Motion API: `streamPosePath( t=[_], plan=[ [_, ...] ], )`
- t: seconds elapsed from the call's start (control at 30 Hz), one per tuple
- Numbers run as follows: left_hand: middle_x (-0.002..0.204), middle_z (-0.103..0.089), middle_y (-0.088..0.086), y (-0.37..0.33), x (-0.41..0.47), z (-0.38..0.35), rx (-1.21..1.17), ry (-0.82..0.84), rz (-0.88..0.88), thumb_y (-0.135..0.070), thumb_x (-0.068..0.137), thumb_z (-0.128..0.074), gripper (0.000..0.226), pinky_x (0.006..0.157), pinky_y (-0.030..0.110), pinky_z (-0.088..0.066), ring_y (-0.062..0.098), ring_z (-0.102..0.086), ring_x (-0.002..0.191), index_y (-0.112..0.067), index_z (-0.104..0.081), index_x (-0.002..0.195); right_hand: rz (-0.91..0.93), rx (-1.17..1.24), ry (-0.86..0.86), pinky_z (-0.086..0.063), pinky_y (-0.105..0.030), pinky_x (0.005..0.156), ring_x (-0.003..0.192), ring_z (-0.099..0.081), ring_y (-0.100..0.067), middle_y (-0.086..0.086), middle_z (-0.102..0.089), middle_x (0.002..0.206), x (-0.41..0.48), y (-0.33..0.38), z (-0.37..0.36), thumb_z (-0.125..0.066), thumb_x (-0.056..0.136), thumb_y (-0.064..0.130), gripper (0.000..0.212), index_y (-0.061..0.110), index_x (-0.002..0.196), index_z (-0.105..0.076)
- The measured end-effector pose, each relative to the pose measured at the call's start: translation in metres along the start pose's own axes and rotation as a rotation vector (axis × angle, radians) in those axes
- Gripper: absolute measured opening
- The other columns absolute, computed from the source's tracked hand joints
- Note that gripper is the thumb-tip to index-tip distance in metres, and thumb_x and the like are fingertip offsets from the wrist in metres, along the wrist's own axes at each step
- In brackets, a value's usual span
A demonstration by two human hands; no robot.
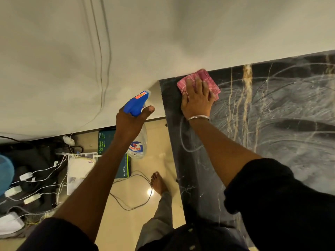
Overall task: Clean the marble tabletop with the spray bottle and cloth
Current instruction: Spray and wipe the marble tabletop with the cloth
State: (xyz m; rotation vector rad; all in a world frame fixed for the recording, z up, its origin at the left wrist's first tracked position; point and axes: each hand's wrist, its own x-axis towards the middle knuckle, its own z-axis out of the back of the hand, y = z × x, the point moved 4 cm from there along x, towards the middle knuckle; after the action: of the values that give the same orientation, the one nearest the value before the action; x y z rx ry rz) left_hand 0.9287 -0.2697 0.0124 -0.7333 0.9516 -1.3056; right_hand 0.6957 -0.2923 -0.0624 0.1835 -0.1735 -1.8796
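Note:
A black marble tabletop [262, 124] with gold and white veins fills the right side, covered in wet swirl marks. My right hand [196, 100] presses a folded pink cloth [208, 79] flat onto the tabletop's far left corner, fingers spread over it. My left hand [131, 120] grips a clear spray bottle [138, 145] with a blue trigger head [136, 104], held in the air off the table's left edge, above the floor. The thumb sticks out to the right of the trigger head.
A white wall [163, 33] runs along the table's far edge. On the beige floor [126, 223] to the left lie a teal box [105, 142], a white router [78, 171], tangled cables and plug adapters. My bare foot [158, 182] stands beside the table.

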Motion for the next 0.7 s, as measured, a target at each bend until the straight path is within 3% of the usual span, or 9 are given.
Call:
streamPosePath(
  t=[0.07,0.17,0.3,0.4,0.5,0.6,0.7],
  plan=[
    [0.072,-0.053,0.013,0.0,0.003,-0.004,0.003,0.04,0.015,-0.037,0.084,-0.07,0.037,0.061,0.01,-0.042,0.014,-0.049,0.063,-0.004,-0.058,0.098,-0.025,0.008,0.062,-0.017,-0.057,0.116,0.149,-0.018,-0.034,-0.007,-0.023,0.162,-0.004,0.031,-0.004,-0.036,0.1,0.04,0.056,0.029,0.155,-0.027],
    [0.065,-0.047,-0.005,-0.01,0.007,-0.002,0.037,0.012,-0.017,-0.036,0.083,-0.072,0.029,0.06,0.005,-0.038,0.009,-0.046,0.06,-0.014,-0.057,0.094,0.242,-0.079,0.176,-0.024,-0.059,0.114,0.147,-0.021,-0.034,-0.005,-0.027,0.16,-0.005,0.071,-0.01,-0.04,0.099,0.042,0.056,0.03,0.152,-0.031],
    [0.072,-0.054,-0.012,-0.029,0.008,0.004,0.103,-0.058,-0.197,-0.029,0.085,-0.071,0.033,0.076,0.011,-0.043,-0.002,-0.053,0.071,-0.004,-0.067,0.106,0.479,-0.172,0.19,-0.027,-0.053,0.11,0.144,-0.027,-0.03,0.002,-0.034,0.157,0.007,0.055,-0.003,-0.037,0.095,0.057,0.055,0.038,0.147,-0.041],
    [0.065,-0.052,-0.014,-0.027,0.013,0.008,0.069,-0.102,-0.228,-0.036,0.086,-0.068,0.034,0.067,0.006,-0.043,-0.004,-0.054,0.062,-0.003,-0.066,0.096,0.246,-0.149,0.126,-0.027,-0.051,0.109,0.145,-0.025,-0.033,-0.003,-0.033,0.158,0.024,-0.011,0.013,-0.03,0.096,0.059,0.058,0.034,0.147,-0.042],
    [0.066,-0.06,0.006,-0.02,0.02,0.011,0.108,-0.116,-0.213,-0.047,0.087,-0.063,0.043,0.065,0.025,-0.05,0.009,-0.056,0.06,-0.004,-0.064,0.094,0.017,-0.098,0.059,-0.013,-0.058,0.117,0.149,-0.016,-0.035,-0.005,-0.031,0.159,0.026,-0.06,0.022,-0.033,0.095,0.056,0.058,0.035,0.149,-0.038],
    [0.076,-0.067,0.016,-0.013,0.023,0.011,0.122,-0.071,-0.184,-0.056,0.086,-0.057,0.054,0.072,0.035,-0.054,0.026,-0.064,0.07,-0.004,-0.066,0.099,-0.033,-0.036,0.052,-0.002,-0.059,0.121,0.151,-0.005,-0.039,-0.012,-0.023,0.162,0.022,-0.043,0.013,-0.027,0.095,0.053,0.064,0.028,0.154,-0.03],
    [0.08,-0.069,0.021,-0.009,0.02,0.009,0.061,-0.075,-0.124,-0.047,0.085,-0.06,0.047,0.075,0.04,-0.055,0.032,-0.066,0.074,-0.002,-0.066,0.098,0.033,-0.043,0.102,-0.001,-0.057,0.122,0.151,-0.001,-0.04,-0.016,-0.014,0.164,0.008,0.003,0.001,-0.022,0.098,0.049,0.064,0.024,0.157,-0.019]
  ],
)
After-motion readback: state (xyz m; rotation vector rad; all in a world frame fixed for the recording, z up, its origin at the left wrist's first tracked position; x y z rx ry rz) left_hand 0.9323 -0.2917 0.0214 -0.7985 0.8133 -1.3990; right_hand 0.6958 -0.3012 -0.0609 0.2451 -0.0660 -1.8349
